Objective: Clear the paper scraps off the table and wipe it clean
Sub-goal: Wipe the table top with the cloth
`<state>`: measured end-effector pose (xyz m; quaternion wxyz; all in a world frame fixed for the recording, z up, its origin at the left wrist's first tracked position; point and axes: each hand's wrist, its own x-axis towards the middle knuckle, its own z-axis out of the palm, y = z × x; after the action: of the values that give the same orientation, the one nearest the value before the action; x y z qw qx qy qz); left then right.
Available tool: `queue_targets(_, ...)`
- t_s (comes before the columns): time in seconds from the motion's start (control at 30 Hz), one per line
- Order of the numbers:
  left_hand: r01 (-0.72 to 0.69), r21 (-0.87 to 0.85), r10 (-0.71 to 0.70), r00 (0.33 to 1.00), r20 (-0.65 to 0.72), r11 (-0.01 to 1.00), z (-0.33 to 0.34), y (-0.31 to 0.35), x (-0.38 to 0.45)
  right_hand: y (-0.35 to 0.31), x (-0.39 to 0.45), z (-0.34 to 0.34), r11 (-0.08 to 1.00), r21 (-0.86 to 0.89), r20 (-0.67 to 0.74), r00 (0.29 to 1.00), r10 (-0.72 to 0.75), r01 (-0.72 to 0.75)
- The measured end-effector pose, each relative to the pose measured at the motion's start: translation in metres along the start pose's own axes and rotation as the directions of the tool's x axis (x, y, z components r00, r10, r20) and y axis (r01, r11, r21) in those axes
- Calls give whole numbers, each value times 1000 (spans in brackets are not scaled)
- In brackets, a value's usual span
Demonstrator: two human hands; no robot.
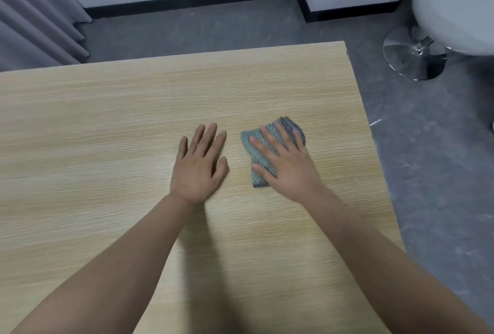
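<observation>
A folded grey-green knitted cloth (258, 146) lies on the light wooden table (107, 119), right of its middle. My right hand (287, 165) presses flat on the cloth with straight, spread fingers and covers its right half. My left hand (199, 165) rests flat on the bare tabletop just left of the cloth, fingers straight, apart from the cloth. I see no paper scraps on the table.
The table's right edge (374, 133) runs close to my right hand, with grey floor beyond it. A white stool with a chrome base (414, 55) stands at the far right. Grey curtains (34, 18) hang at the far left.
</observation>
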<state>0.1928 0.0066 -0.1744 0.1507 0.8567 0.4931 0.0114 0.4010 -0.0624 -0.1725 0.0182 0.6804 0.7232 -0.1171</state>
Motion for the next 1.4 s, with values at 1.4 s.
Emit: queue_targets(1.4,-3,-7,2,992,-127,1000,-7,3,7,-3,72,-8,967,35,-95,962,256,-254)
